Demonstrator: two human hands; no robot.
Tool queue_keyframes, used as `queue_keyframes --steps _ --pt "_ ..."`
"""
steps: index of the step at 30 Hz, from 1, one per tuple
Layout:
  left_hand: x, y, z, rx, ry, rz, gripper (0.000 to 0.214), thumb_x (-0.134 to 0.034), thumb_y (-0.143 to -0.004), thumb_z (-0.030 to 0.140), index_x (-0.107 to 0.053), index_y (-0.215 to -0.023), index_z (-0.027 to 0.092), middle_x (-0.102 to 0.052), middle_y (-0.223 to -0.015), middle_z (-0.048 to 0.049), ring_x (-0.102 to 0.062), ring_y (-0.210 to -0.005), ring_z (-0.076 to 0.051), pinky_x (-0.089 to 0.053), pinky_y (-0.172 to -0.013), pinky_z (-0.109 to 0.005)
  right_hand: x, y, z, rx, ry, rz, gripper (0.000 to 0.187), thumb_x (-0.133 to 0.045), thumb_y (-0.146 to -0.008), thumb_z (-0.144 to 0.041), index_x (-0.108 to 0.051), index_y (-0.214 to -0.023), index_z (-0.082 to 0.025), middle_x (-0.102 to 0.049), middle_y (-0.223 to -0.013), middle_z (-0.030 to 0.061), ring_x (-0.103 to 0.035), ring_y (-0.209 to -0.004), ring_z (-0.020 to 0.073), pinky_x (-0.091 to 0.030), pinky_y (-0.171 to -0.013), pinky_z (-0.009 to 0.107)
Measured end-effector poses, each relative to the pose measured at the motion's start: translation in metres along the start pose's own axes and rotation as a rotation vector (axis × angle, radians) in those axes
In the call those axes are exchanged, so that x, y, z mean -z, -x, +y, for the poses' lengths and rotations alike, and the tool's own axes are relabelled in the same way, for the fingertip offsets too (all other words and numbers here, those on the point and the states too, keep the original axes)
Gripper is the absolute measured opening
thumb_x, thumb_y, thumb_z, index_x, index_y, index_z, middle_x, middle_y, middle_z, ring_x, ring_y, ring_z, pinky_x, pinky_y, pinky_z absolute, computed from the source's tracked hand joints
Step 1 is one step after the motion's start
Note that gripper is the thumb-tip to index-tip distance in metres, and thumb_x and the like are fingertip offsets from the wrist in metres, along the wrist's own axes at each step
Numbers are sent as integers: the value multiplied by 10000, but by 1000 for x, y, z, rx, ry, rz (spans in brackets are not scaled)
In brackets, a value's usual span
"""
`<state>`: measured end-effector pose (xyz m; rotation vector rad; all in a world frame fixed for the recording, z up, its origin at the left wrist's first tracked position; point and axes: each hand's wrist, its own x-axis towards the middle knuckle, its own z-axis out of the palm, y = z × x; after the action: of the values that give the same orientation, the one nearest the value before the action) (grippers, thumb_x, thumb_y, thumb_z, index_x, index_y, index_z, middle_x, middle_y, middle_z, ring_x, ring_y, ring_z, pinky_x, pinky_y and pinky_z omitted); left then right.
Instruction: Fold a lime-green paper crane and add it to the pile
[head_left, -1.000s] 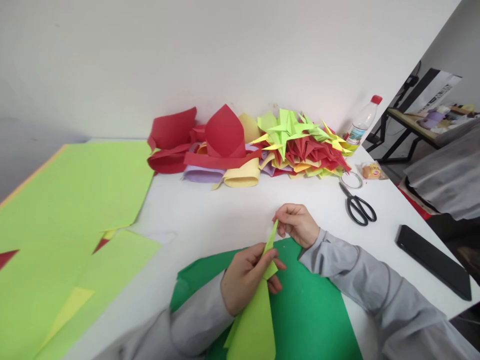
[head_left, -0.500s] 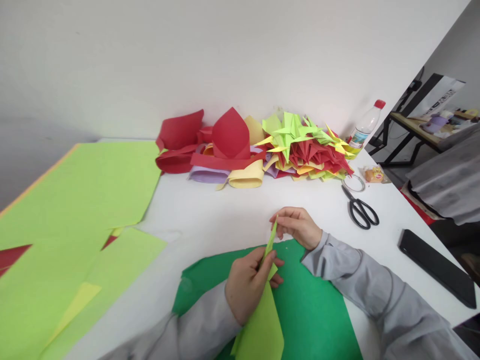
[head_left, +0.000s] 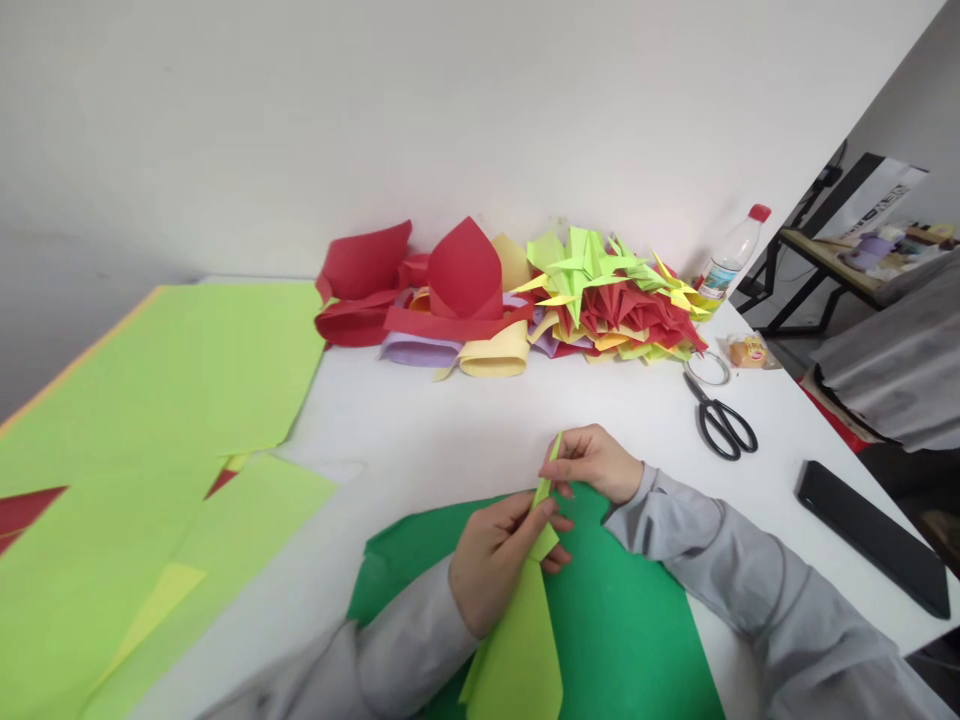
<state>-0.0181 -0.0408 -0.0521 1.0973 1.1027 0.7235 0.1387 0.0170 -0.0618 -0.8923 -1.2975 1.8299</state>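
A folded light-green paper (head_left: 521, 650) runs from the bottom edge up to a narrow point between my hands. My left hand (head_left: 495, 560) is wrapped round its narrow middle, thumb on top and fingers behind. Near the tip, my right hand (head_left: 596, 462) pinches the paper between thumb and fingers. Part of the folds is hidden behind the left fingers. Beneath both hands lies a dark green sheet (head_left: 630, 620) on the white table (head_left: 420, 430).
Large light-green sheets (head_left: 187, 370) cover the left side. Along the wall sit red paper shapes (head_left: 465, 270) and a pile of folded paper pieces (head_left: 600, 290). To the right are scissors (head_left: 724, 425), a tape roll (head_left: 707, 368), a bottle (head_left: 731, 260) and a black phone-like slab (head_left: 874, 540).
My right hand has shifted slightly down along the tip and now grips it lower. The left hand keeps its hold, and the paper's lower part has swung slightly left.
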Motion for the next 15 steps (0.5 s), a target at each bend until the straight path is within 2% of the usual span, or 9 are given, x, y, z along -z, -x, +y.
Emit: queue_keyframes --steps 6,10,15 --pt "0 0 -2 15 24 -8 418 -619 -719 559 -653 -746 143 -717 -705 -56 -666 -527 -180 -572 -505 -283 -2 0 3 0 -86 44 383 -807 -593 -466 -635 -620 -125 -611 -492 -21 -477 -377 58 -346 -394 183" --pt "0 1 -2 11 22 2 420 -623 -715 566 -651 -726 146 -715 -675 -54 -663 -520 -180 -570 -506 -283 -2 -1 3 -9 -102 43 373 -798 -607 -467 -658 -649 -124 -616 -492 -20 -509 -388 65 -371 -412 181" --pt "0 1 1 49 22 -10 451 -635 -693 595 -658 -710 145 -707 -634 -49 -655 -510 -177 -560 -509 -275 -4 -3 1 -9 -180 127 370 -814 -572 -456 -642 -594 -129 -579 -445 -33 -477 -359 52 -342 -389 172"
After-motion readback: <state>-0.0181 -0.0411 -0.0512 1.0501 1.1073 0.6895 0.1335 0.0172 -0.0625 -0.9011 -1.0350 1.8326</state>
